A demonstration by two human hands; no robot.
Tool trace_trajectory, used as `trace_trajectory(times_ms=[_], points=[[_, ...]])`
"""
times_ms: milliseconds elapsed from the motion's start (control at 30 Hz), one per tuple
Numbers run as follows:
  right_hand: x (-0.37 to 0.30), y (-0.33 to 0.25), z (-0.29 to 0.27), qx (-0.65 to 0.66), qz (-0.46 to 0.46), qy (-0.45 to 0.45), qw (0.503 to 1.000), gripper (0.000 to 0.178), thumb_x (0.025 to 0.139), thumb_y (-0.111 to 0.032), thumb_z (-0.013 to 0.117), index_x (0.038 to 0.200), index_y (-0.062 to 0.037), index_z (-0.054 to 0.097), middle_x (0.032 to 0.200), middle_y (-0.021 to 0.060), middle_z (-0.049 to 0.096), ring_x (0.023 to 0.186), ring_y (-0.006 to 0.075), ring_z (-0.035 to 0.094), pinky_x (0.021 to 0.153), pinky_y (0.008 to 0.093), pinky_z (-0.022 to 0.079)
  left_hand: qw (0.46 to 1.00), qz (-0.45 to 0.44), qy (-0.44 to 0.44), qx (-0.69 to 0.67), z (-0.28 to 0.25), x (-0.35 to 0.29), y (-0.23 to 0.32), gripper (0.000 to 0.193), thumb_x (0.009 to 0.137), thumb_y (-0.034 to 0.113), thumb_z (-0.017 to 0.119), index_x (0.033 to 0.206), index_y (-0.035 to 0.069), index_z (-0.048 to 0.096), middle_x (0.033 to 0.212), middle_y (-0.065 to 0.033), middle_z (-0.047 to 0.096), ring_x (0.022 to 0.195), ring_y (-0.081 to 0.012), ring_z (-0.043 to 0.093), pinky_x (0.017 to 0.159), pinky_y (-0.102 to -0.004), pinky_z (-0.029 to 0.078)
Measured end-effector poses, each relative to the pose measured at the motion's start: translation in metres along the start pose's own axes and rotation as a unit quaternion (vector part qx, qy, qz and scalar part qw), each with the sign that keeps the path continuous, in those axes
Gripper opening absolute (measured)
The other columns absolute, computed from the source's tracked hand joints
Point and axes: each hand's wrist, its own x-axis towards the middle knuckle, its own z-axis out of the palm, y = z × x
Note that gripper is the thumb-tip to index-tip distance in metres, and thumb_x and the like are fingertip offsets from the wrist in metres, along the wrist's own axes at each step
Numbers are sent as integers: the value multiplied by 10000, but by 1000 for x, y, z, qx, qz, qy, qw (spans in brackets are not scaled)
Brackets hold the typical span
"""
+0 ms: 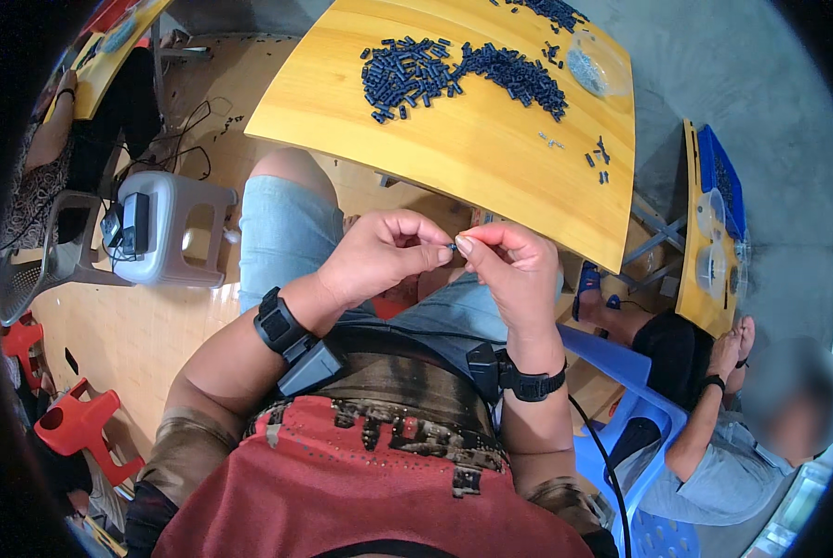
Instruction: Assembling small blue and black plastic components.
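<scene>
My left hand (390, 251) and my right hand (511, 265) meet in front of my lap, near the table's front edge. Thumb and forefinger of each are pinched together. Between the fingertips shows a tiny dark piece (453, 246), mostly covered, so its exact kind cannot be made out. On the yellow wooden table (416, 153) lie two heaps of small black cylindrical parts, a left heap (405, 79) and a right heap (519, 79). A few loose black parts (602, 161) and some tiny silvery pieces (551, 141) lie toward the right edge.
A clear tub of small silvery pieces (587, 71) stands at the table's far right. To my right, a person (714, 418) sits on a blue chair by another table with a blue tray (719, 177). A grey stool (170, 228) and red stool (86, 428) stand left.
</scene>
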Motion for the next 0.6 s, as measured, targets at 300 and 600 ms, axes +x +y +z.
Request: trace_trajectory(times_ms=[300,600], points=[[-4,-8,3,-80,1,-3,997,82,729,-63,708,755,1,664,679,53,643,597,78,567,544,213,435,997,37,27,55,4,-7,-4,120,858,89,615,952,17,626,808,-3,631,677,-43,568,595,-182,475],[-3,-5,15,-116,-58,-23,991,71,728,-46,690,740,13,653,649,73,614,575,117,563,527,241,434,991,60,54,105,2,-14,-8,101,866,94,605,926,17,631,765,9,623,639,-31,551,566,-172,463]])
